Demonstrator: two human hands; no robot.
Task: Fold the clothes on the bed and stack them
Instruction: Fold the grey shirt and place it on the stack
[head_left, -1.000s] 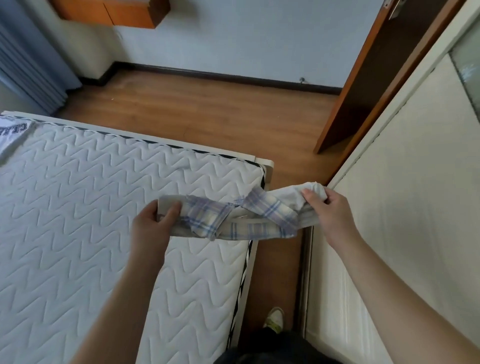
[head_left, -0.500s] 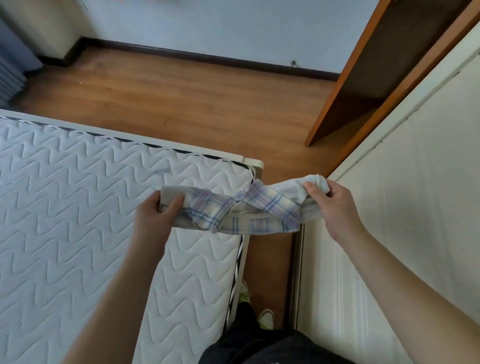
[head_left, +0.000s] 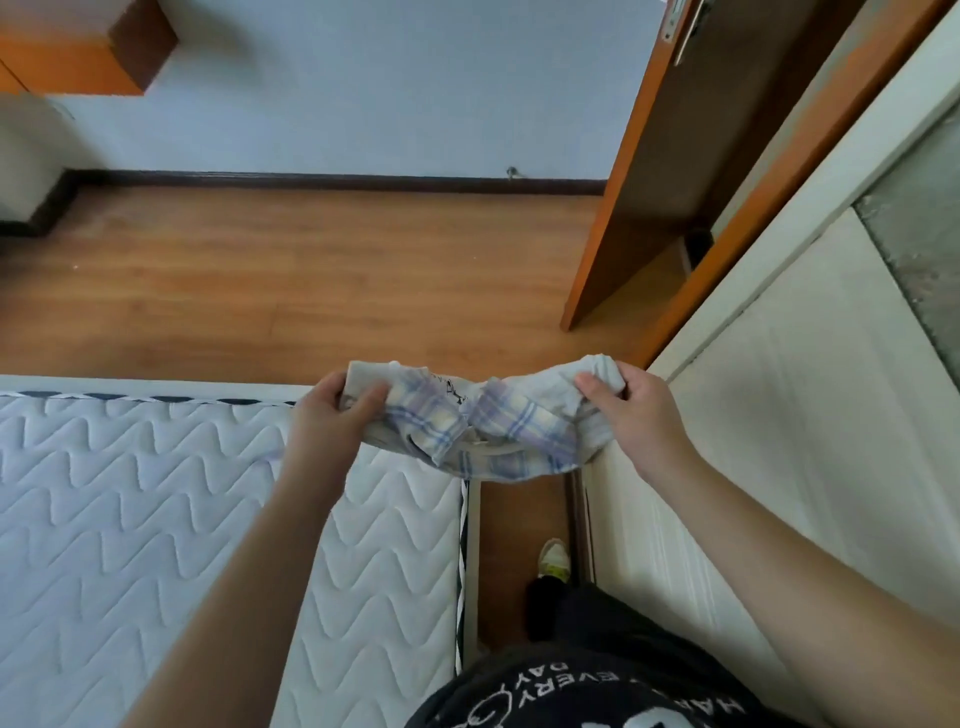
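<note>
Plaid blue-and-white cloth garment (head_left: 483, 431) is hanging bunched between our hands over the corner of the quilted white bed (head_left: 156, 519), long axis left-right; left hand (head_left: 337, 415) and right hand (head_left: 634, 410) fingers are pinching its ends.

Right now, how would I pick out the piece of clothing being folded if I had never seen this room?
Find the white quilted mattress and go to its far corner by the wooden floor. Above that corner, the left hand and right hand grip a bunched garment stretched between them. It is the only pale cloth with blue and lilac checks.
</note>
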